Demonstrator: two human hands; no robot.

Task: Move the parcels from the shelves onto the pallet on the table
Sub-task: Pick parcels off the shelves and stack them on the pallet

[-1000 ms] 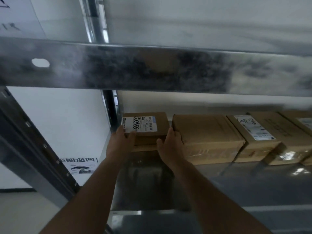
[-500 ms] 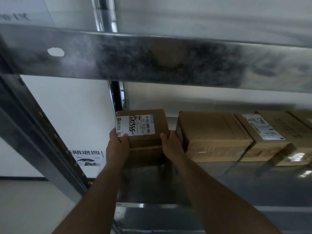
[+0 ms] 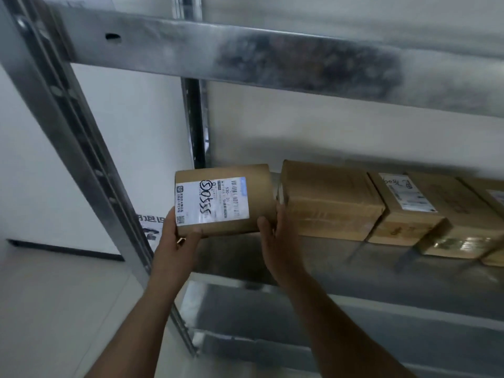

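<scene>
**A:** So where was the labelled parcel [image 3: 223,199] at that point? Was it held properly?

**B:** Yep, it was gripped from both sides. The left hand [image 3: 177,238] was clamped on its lower left corner, thumb on the front face, and the right hand [image 3: 276,236] was wrapped round its right edge, fingers [image 3: 281,214] tucked into the gap next to the neighbouring box. The parcel was tipped so the white label [image 3: 212,201] faced the camera, right at the left end of the shelf [image 3: 313,257]. Whether its bottom was touching the shelf couldn't be told.

**A:** Anything crowding it?

**B:** Quite a bit tbh. A plain brown box [image 3: 330,200] was sat just beside it on the right, then a box with a label on top [image 3: 403,211] and more boxes [image 3: 463,214] lined up touching one another. The grey upright post [image 3: 68,137] was close on the left, and the metal beam [image 3: 272,55] was spanned across overhead. A printed sign [image 3: 151,222] was partly hidden behind the post.
</scene>
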